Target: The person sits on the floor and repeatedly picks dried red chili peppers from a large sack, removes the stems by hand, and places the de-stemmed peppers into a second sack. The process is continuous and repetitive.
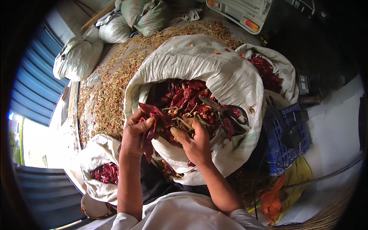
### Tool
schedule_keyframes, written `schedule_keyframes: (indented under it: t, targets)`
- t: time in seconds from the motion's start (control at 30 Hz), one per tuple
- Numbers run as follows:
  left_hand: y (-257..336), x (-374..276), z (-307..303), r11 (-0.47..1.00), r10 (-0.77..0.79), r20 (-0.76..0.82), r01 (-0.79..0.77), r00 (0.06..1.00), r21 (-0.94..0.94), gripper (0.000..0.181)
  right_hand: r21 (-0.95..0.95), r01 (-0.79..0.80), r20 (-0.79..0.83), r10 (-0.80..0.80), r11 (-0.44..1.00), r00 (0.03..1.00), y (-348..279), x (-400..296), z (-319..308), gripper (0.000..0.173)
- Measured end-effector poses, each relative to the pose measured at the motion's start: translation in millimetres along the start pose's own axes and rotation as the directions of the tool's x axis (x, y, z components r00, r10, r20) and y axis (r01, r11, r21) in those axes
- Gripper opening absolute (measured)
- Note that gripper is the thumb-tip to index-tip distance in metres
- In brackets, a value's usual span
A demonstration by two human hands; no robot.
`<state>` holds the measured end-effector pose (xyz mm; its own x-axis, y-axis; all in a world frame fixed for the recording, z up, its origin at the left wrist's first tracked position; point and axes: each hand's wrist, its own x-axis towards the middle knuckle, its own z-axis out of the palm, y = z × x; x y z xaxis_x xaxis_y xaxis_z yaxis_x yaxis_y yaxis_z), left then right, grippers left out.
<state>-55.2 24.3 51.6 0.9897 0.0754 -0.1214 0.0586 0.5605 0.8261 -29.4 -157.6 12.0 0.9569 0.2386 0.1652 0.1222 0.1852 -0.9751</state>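
Before me a large white woven sack (178, 63) stands with its mouth rolled back, full of dried red chili peppers (184, 95). Several dried chilies (152, 115) are in my left hand (135, 133), its thumb pressed over them at the sack's near left rim. My right hand (197, 142) is just to the right, thumb and forefinger closed around thin dry stems (185, 123); the hand hides part of them. Scissors (237, 113) with black handles lie on the chilies at the right side of the mouth, blades towards the far left.
Smaller chili sacks stand at lower left (99, 155) and far right (284, 63). Tied sacks (79, 57) line the far left. Stem debris (106, 92) covers the floor. A blue plastic crate (284, 141) is on the right; a white vehicle (244, 14) stands at the back.
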Motion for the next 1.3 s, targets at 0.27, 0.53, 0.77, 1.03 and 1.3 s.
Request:
schedule_keyframes:
  t: [0.27,0.53,0.77,1.03,1.3]
  targets:
    - [-30.3,-41.9,-22.8,0.974,0.151,-0.069,-0.161,0.986,-0.162,0.034,0.092,-0.252,0.092,0.244,0.963,0.965,1.2,-11.8,24.0,0.025]
    - [-38.7,-77.2,-33.6,0.950,0.245,-0.103,-0.260,0.964,-0.170,0.039,0.172,-0.450,0.307,0.386,0.876,0.870,-3.9,-19.6,46.4,0.031]
    - [-28.8,-110.1,-43.6,0.946,0.324,-0.178,-0.323,0.929,0.033,0.073,0.255,-0.400,0.205,0.356,0.880,0.912,-14.9,-20.1,61.3,0.019]
    - [-38.5,-142.9,-84.6,0.892,0.414,-0.327,-0.306,0.849,0.334,0.043,-0.362,0.246,0.110,-0.221,0.899,0.969,-29.4,-30.5,56.2,0.018]
    - [-25.1,-163.2,-79.6,0.898,0.181,-0.193,-0.082,0.964,0.433,0.039,-0.517,0.609,0.568,-0.292,0.602,0.770,-19.6,-65.9,87.2,0.013]
